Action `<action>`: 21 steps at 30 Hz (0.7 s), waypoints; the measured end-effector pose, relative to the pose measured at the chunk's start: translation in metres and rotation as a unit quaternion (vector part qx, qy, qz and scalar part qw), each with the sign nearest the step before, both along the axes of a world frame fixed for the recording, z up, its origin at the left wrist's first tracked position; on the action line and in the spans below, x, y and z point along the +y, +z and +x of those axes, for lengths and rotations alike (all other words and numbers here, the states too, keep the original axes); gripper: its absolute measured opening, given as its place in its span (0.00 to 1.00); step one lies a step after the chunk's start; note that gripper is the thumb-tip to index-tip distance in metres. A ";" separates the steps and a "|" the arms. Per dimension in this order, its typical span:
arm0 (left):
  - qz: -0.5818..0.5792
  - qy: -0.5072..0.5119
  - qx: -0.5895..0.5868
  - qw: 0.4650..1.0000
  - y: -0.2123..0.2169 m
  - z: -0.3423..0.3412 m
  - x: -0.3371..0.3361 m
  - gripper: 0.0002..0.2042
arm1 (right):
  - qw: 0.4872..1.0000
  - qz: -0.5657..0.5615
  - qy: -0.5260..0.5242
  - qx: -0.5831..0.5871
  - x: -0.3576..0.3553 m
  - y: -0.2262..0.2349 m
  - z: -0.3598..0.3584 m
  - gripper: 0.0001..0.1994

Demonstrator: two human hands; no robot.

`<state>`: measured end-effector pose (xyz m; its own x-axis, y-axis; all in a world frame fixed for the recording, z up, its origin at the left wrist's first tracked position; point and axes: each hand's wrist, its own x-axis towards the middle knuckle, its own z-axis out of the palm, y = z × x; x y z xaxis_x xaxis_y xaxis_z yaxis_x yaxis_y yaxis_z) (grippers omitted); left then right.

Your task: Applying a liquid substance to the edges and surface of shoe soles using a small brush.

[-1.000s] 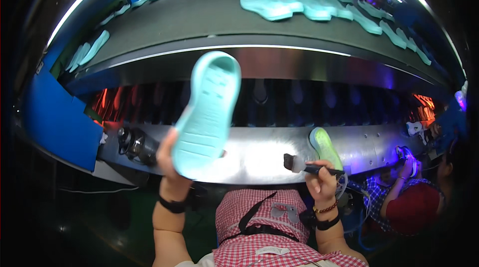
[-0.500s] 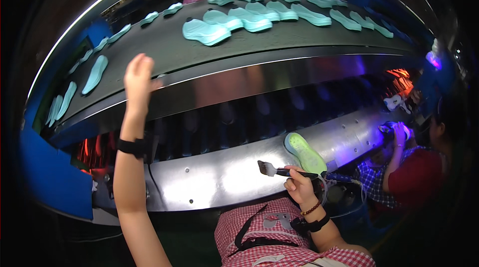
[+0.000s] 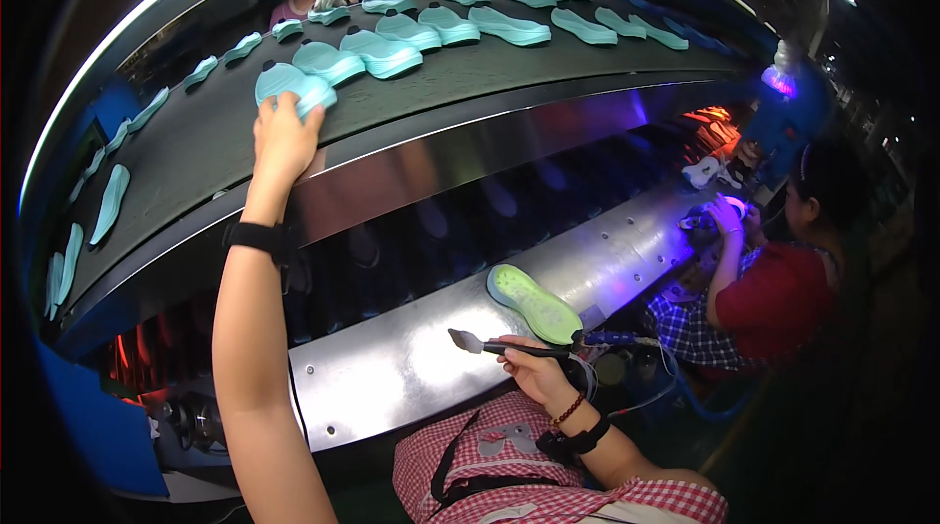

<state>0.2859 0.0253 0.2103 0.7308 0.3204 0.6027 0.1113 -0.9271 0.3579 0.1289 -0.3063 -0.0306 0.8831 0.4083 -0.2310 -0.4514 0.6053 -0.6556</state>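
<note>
My left hand [image 3: 285, 137] is stretched out over the dark conveyor belt [image 3: 411, 98]. Its fingers and thumb close on the near edge of a teal shoe sole [image 3: 284, 80], the nearest of an overlapping row; the fingertips are partly hidden. In my right hand [image 3: 540, 373] is a flat paintbrush [image 3: 468, 340], held by its dark handle with the bristles pointing left. Just beyond that hand a yellow-green shoe sole [image 3: 537, 305] lies on the shiny metal ledge [image 3: 382, 382], apart from the brush.
More teal soles [image 3: 113, 203] lie along the belt's left and far sides. A metal rail [image 3: 411, 157] separates the belt from a dark slot with orange-glowing ends. At right, a co-worker in a red top [image 3: 774, 294] handles something under violet light. Other people stand across the belt.
My left hand has come down from above the belt's edge onto the nearest teal sole. The belt's soles and the ledge appear further left. The brush stays in my right hand.
</note>
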 end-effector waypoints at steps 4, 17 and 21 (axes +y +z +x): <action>0.029 -0.087 -0.146 0.985 -0.004 -0.033 0.011 0.18 | 0.999 0.017 -0.028 -0.026 -0.011 0.001 -0.003 0.12; -0.752 -0.399 -0.047 0.522 -0.117 -0.224 -0.048 0.33 | 0.991 0.029 -0.039 -0.127 -0.016 0.033 0.019 0.10; -0.882 -0.354 0.003 0.310 -0.212 -0.240 -0.051 0.34 | 0.990 0.044 -0.005 -0.136 0.000 0.042 0.008 0.11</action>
<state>0.0462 -0.0262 -0.0022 0.9938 -0.0956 -0.0570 0.1101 0.9188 0.3789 0.1371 -0.3064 0.0112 0.9121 0.4067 0.0519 -0.2587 0.6690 -0.6969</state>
